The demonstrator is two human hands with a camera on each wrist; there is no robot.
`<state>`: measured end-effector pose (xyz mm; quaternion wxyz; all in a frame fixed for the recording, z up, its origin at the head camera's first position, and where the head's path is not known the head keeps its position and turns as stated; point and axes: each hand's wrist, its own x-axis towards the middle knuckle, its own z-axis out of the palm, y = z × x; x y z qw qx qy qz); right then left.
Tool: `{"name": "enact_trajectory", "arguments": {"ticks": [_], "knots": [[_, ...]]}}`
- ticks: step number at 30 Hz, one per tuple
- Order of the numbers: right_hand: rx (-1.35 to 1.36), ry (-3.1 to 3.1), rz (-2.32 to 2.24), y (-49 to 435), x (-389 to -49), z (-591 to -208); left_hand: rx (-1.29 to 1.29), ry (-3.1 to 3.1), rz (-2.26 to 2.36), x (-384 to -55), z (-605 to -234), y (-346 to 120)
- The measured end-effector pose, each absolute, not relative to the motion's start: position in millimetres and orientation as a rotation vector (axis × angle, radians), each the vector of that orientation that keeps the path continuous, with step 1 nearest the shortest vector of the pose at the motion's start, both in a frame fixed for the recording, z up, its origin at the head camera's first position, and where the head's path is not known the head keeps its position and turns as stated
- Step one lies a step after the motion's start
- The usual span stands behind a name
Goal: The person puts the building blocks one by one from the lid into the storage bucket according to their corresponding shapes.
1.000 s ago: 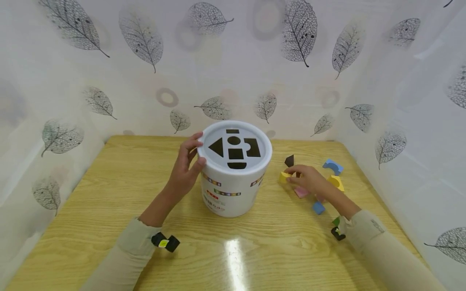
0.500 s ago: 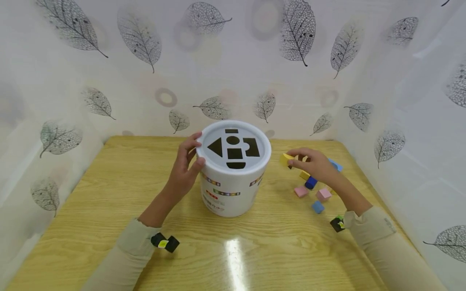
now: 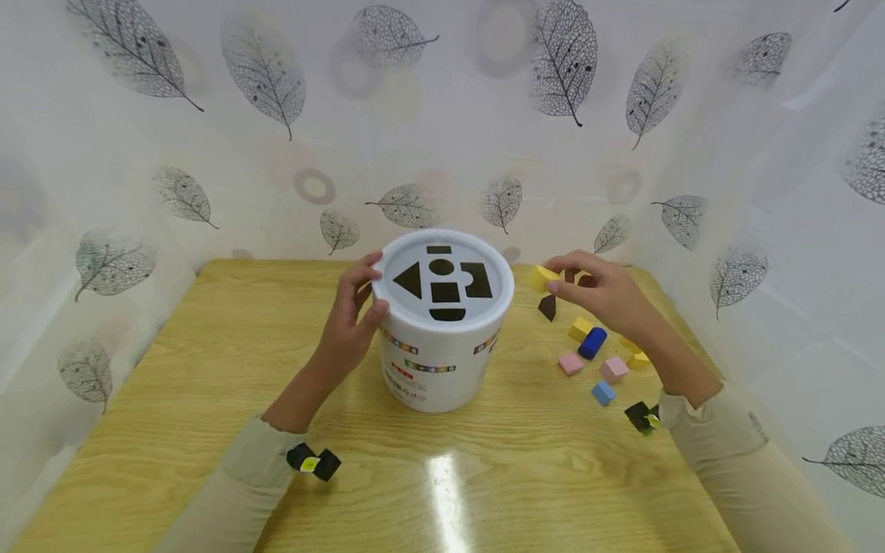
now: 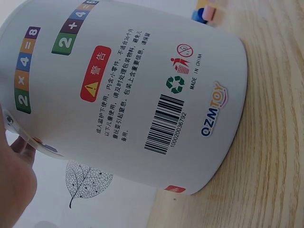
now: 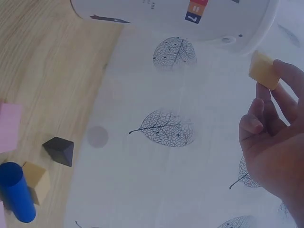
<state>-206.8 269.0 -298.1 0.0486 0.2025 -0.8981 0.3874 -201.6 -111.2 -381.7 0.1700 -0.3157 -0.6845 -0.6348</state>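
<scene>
A white toy bucket [image 3: 432,369] stands upright on the table, its lid [image 3: 415,311] cut with several shaped holes, among them a triangle, a circle and a square. My left hand [image 3: 354,319] grips the bucket's left rim, fingertips over the edge and thumb against the near side. Right of the lid, at about its height, my right hand [image 3: 608,290] pinches a yellow block [image 3: 541,278] between thumb and fingers. The block looks half-round in the head view. In the right wrist view this yellow block [image 5: 264,70] overlaps the wall near the bucket's rim.
Loose blocks lie right of the bucket: a dark triangular one [image 3: 548,307], a yellow one [image 3: 581,329], a blue cylinder [image 3: 592,343], pink ones [image 3: 614,369] and a light blue one [image 3: 604,393]. More yellow blocks [image 3: 639,359] are partly behind my right wrist. Leaf-patterned sheeting [image 3: 442,138] encloses the table.
My right hand has picked the yellow block off the table and raised it up and away from the other blocks. The left hand and bucket have stayed put.
</scene>
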Motion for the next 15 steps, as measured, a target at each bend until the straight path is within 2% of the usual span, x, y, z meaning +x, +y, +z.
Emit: {"name": "enact_trajectory", "arguments": {"ticks": [7,15], "knots": [[0.708,-2.646,1.244,242.8,-203.1,-282.6,-0.9,-1.94,-1.809,-202.4,-383.0,-111.9],[0.894,-2.582,1.226,208.8,-203.0,-284.0,-0.902,-1.944,-1.806,-202.5,-384.1,-111.8]]}}
